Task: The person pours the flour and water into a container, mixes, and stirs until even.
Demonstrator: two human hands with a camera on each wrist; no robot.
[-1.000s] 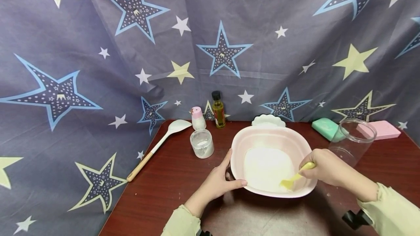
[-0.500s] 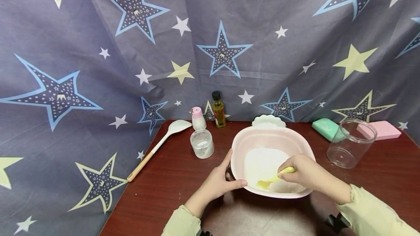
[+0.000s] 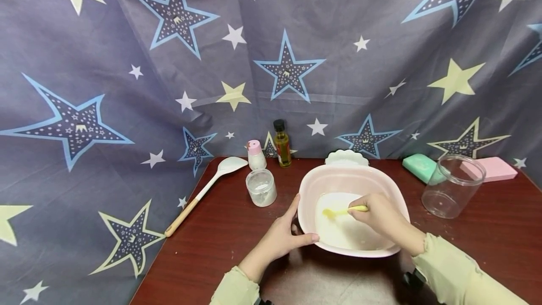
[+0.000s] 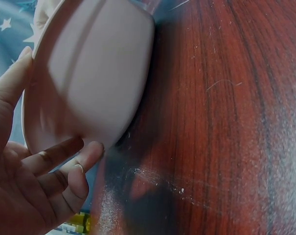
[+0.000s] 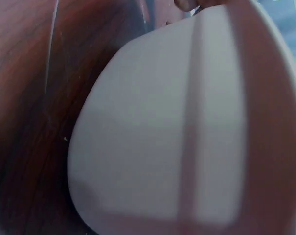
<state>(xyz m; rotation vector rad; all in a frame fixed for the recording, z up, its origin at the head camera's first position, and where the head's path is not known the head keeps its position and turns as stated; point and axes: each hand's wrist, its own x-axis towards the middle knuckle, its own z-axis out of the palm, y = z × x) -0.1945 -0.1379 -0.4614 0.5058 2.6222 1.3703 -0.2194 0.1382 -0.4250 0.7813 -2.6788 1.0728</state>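
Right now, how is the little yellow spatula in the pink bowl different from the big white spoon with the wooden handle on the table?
The small yellow spatula is held in the right hand inside the pink bowl; the big white spoon with a wooden handle lies untouched on the dark red table. The spatula is yellow all over and much shorter; the spoon is white with a tan handle end and far longer. Both are stirring tools with long handles.

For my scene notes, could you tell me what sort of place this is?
Probably a makeshift home recording corner: a star-print cloth backdrop hangs behind a dark wooden table holding a pink bowl, oil bottle and sponges.
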